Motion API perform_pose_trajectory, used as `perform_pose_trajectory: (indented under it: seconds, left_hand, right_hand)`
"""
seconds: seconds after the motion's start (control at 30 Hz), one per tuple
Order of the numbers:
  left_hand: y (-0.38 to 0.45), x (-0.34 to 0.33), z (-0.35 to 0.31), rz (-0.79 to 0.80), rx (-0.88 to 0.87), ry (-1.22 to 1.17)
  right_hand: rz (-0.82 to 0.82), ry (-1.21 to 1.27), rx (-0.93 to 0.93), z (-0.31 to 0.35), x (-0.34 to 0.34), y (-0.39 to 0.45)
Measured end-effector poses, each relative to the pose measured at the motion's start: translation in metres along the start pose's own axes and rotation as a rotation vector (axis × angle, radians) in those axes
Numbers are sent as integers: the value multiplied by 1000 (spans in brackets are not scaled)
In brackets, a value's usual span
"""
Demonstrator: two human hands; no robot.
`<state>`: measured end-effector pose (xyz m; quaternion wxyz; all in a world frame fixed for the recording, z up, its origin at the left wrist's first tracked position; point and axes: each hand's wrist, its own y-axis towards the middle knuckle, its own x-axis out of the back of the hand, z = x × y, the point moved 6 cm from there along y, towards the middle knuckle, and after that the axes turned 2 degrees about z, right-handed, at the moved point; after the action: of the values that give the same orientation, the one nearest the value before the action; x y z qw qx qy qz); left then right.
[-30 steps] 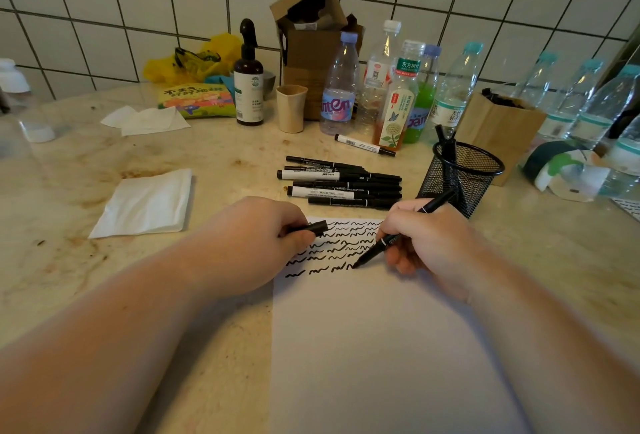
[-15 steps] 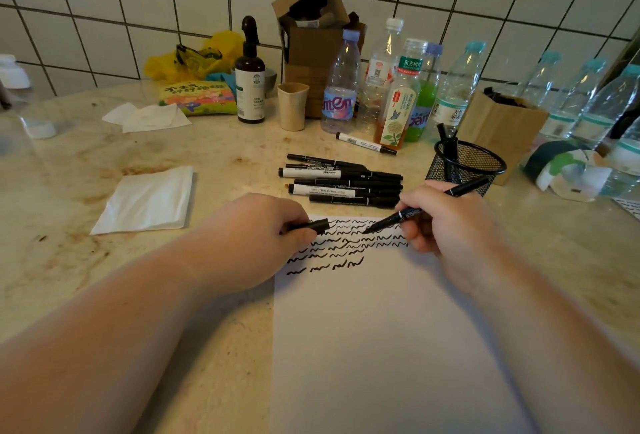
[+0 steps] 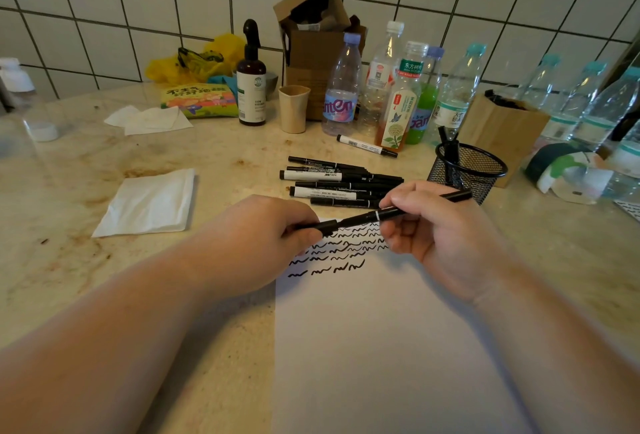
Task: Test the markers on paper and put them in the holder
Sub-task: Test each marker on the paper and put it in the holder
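**Marker and cap meet above the scribbled sheet**

At the centre of the frame, the right hand (image 3: 436, 229) grips a black marker (image 3: 412, 209) by its barrel, held nearly level above the top edge of the paper (image 3: 381, 347). The left hand (image 3: 273, 239) pinches the black cap (image 3: 325, 226) between thumb and fingers, and the cap sits right at the marker's tip; whether it is fully seated cannot be told. Rows of black squiggles (image 3: 339, 253) cover the top of the sheet just under both hands. Directly above the hands lies a pile of markers (image 3: 339, 184), with one white-barrelled marker (image 3: 367, 146) apart from it, nearer the bottles (image 3: 398, 94). Right of centre stands the black mesh holder (image 3: 467, 170), with dark markers upright in it. A folded napkin (image 3: 149, 205) lies at left on the counter (image 3: 69, 260).
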<state>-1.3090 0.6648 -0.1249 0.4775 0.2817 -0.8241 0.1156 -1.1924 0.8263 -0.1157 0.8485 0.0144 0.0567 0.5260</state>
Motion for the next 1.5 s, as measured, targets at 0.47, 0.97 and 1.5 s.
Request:
perform_pose_trajectory:
  seconds: [0.47,0.97,1.5]
  left_hand:
    - [-2,5,-8,-47,-68,-87]
    - [-2,-1,-9,-43,-66,-180]
    - [3,0,-1,-129,-17,-73]
  right_hand:
    - [88,-91,71,1,-7,-2]
    - [112,-150,132,9,-9,-4]
    - [-764,-52,488,49,84,-12]
